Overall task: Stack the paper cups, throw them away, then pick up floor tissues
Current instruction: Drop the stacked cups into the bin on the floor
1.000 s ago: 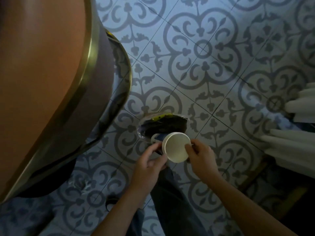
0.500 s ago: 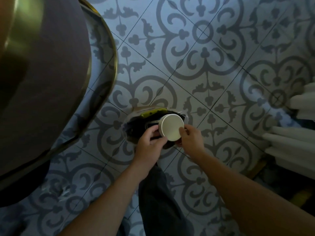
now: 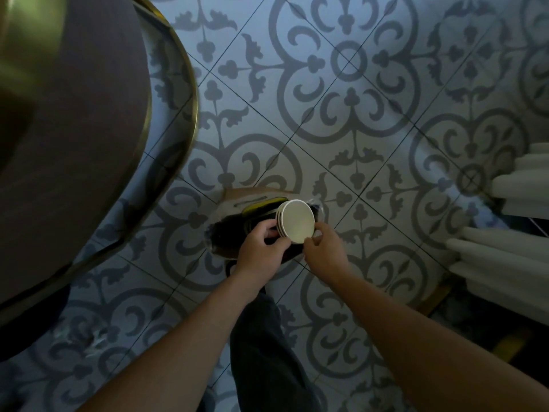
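The stack of white paper cups (image 3: pixel 297 222) lies on its side between my two hands, its round flat base turned up toward me and several nested rims showing as pale bands along its left edge. My left hand (image 3: pixel 261 248) grasps the stack from the left, thumb and fingertips pressed against those rims. My right hand (image 3: pixel 325 252) pinches the lower right edge of the base between thumb and forefinger, so both hands are closed on the cups. Directly under and behind my grip sits the small bin with a dark liner (image 3: pixel 231 233), its mouth open below the cups; something yellow-green (image 3: pixel 261 207) shows at its far rim, just beyond the stack. Beneath my wrists, my dark trouser leg (image 3: pixel 264 346) runs down toward me. All around lies the blue-grey patterned tile floor (image 3: pixel 341 120). Well to the left of my grip curves the round dark table with a brass-coloured rim (image 3: pixel 89 144). Well to the right are pale folds of white fabric (image 3: pixel 505 257); what they belong to I cannot tell.
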`<state>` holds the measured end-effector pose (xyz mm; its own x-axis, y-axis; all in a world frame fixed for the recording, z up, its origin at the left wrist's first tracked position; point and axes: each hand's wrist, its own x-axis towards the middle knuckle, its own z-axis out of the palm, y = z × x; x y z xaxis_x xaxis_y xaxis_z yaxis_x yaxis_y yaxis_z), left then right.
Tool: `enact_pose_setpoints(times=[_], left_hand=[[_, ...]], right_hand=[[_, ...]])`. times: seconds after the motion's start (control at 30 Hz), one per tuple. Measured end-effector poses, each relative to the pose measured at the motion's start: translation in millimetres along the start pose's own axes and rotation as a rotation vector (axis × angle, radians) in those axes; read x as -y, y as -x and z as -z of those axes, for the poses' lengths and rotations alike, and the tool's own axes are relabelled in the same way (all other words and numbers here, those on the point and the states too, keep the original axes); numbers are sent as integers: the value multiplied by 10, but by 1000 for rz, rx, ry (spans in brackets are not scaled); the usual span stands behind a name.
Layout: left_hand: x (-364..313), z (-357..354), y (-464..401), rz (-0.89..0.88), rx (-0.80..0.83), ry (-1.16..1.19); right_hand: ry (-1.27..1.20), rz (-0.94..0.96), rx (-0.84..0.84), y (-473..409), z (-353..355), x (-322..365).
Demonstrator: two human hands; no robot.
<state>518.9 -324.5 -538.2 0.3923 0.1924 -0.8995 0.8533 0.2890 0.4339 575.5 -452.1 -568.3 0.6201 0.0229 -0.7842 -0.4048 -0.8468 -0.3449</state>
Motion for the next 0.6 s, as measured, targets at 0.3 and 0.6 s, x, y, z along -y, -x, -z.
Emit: enact_pose_setpoints(times=[0.3,0.6], left_hand=[[264,446,274,-40,-50,-54],[846,1349,950,-21,-223,-142]], right_hand=[[123,69,-94,293,122,-23],[527,229,93,947,-160,66]])
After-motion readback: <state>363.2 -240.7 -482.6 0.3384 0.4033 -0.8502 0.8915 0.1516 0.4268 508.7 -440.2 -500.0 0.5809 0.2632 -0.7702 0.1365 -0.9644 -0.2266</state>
